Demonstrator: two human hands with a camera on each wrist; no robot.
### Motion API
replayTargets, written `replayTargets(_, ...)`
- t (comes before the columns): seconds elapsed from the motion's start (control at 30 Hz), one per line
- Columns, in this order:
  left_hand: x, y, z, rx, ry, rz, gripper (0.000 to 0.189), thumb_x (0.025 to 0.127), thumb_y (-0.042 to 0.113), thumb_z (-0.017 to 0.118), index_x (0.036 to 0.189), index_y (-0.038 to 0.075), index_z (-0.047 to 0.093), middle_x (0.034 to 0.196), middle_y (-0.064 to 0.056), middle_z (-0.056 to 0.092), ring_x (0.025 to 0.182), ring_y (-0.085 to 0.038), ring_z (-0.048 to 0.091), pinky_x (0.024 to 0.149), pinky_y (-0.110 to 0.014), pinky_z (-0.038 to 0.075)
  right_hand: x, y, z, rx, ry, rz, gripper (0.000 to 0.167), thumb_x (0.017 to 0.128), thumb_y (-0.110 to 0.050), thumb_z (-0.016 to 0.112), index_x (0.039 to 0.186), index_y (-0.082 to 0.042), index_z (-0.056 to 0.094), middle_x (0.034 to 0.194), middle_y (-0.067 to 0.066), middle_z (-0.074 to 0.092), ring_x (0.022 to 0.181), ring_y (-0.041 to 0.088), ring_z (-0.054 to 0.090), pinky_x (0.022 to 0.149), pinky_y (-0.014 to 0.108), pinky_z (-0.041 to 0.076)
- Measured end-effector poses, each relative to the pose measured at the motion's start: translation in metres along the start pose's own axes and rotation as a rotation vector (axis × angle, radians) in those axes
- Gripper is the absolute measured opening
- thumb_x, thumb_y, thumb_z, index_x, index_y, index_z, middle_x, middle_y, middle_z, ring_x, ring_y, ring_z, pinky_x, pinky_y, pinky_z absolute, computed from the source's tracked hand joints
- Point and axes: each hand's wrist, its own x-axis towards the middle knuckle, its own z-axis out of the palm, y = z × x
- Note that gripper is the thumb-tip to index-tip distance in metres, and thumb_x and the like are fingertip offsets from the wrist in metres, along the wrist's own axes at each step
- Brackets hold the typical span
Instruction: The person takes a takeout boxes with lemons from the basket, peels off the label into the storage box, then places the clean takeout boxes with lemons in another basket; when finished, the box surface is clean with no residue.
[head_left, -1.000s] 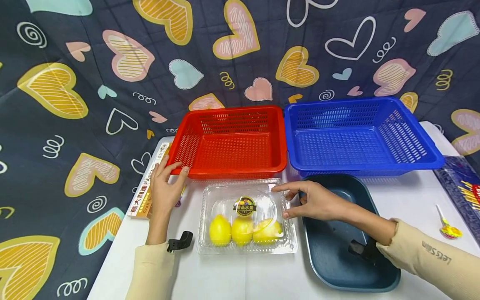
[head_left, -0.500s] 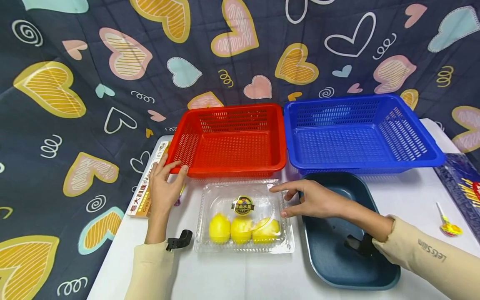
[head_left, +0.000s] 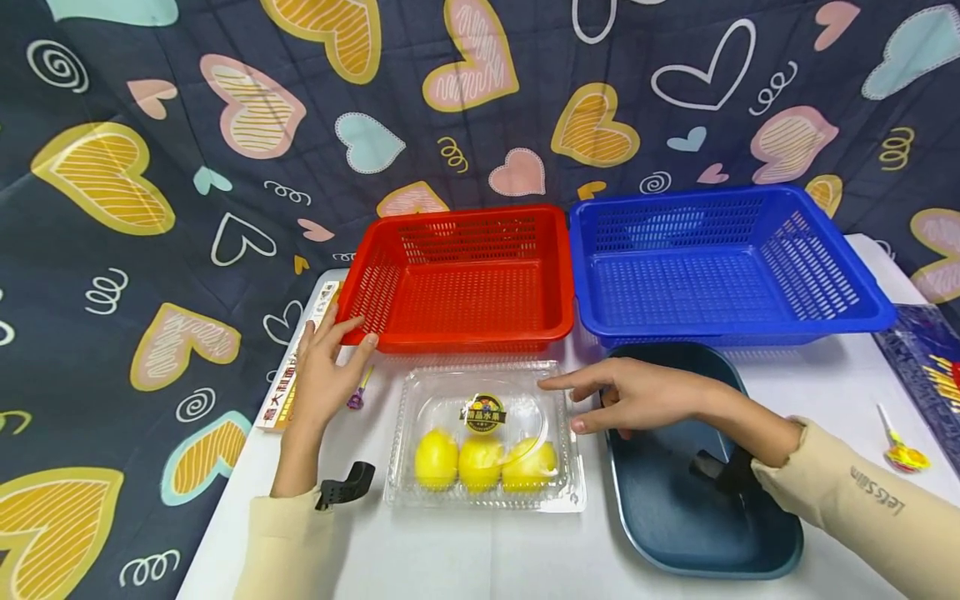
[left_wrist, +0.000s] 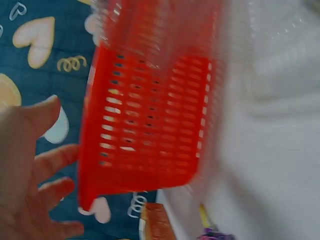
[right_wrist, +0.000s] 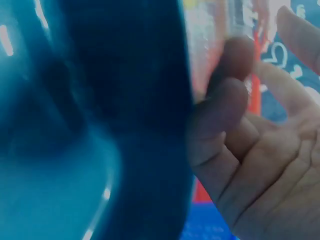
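A clear plastic clamshell box (head_left: pixel 517 383) with a black label lies flat on the table, lid down, holding 3 lemons (head_left: pixel 480 462). My left hand (head_left: pixel 326 375) hovers at the front left corner of the red basket (head_left: pixel 457 343), fingers spread and holding nothing. In the left wrist view those fingers (left_wrist: pixel 60 157) are right beside the basket's rim. At the box's right edge is my right hand (head_left: pixel 637 392), index finger stretched over the lid and thumb apart from it. Its other fingers (right_wrist: pixel 220 115) bend loosely by the rim of the dark teal basin (head_left: pixel 705 517).
A blue basket (head_left: pixel 675 292) stands beside the red one at the back. On the left lie a pasta box (head_left: pixel 281 392) and a purple lollipop (head_left: pixel 356 398). To the right are a yellow lollipop (head_left: pixel 905 456) and a dark blue packet (head_left: pixel 926 358). A heart-patterned cloth (head_left: pixel 450 83) hangs behind.
The clamshell box has shifted slightly to the left. My left wrist has moved a little left, and the right thumb has drawn slightly to the right.
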Motion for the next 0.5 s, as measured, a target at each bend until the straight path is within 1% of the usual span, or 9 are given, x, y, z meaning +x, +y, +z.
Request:
replayTargets(0.07,-0.002,0.006,-0.004,-0.008,-0.047,0.053,0.054,0.096,0.04,0.065,0.143,0.015,0.059,0.168,-0.008,0.031,0.157,-0.045,0.013,0.117,-0.078,0.015,-0.003,-0.002,-0.005,-0.015,-0.005,-0.004,0.058,0.096,-0.03,0.071,0.151,-0.021,0.052,0.141,0.02,0.061,0.054,0.017,0.062,0.058,0.028,0.055)
replayTargets(0.13,-0.005,0.013,-0.008,-0.014,-0.094,0.128,0.054,0.095,0.037,0.067,0.145,0.017,0.058,0.166,-0.008,0.035,0.156,-0.042,0.018,0.116,-0.077,0.019,-0.006,-0.005,-0.012,-0.048,0.008,-0.01,0.056,0.096,-0.029,0.07,0.149,-0.019,0.054,0.138,0.019,0.063,0.054,0.017,0.062,0.057,0.027,0.053)
replayTargets(0.2,-0.009,0.02,-0.01,-0.024,-0.155,0.207,0.054,0.094,0.032,0.071,0.145,0.02,0.058,0.163,-0.007,0.039,0.155,-0.038,0.023,0.116,-0.075,0.023,-0.008,-0.008,-0.018,-0.105,0.047,-0.025,0.051,0.096,-0.028,0.071,0.144,-0.019,0.059,0.133,0.017,0.067,0.055,0.015,0.06,0.055,0.025,0.051)
replayTargets(0.27,-0.014,0.029,-0.011,-0.021,-0.215,0.284,0.053,0.092,0.03,0.073,0.143,0.022,0.06,0.161,-0.004,0.044,0.154,-0.033,0.027,0.118,-0.072,0.025,-0.007,-0.011,-0.022,-0.157,0.093,-0.049,0.044,0.095,-0.026,0.071,0.138,-0.019,0.065,0.125,0.014,0.071,0.057,0.012,0.058,0.055,0.024,0.05)
replayTargets(0.4,-0.026,0.043,-0.007,-0.022,-0.343,0.4,0.053,0.09,0.031,0.077,0.141,0.025,0.062,0.156,0.002,0.049,0.152,-0.026,0.032,0.119,-0.066,0.029,0.001,-0.016,-0.023,-0.232,0.194,-0.151,0.03,0.095,-0.023,0.072,0.124,-0.018,0.074,0.107,0.004,0.075,0.065,0.011,0.056,0.058,0.022,0.05)
replayTargets(0.5,-0.034,0.049,0.0,-0.02,-0.42,0.442,0.053,0.088,0.034,0.079,0.139,0.027,0.064,0.154,0.005,0.051,0.148,-0.023,0.038,0.118,-0.062,0.035,0.012,-0.018,-0.017,-0.244,0.236,-0.226,0.023,0.095,-0.02,0.072,0.117,-0.016,0.077,0.1,-0.002,0.075,0.07,0.011,0.058,0.062,0.022,0.051)
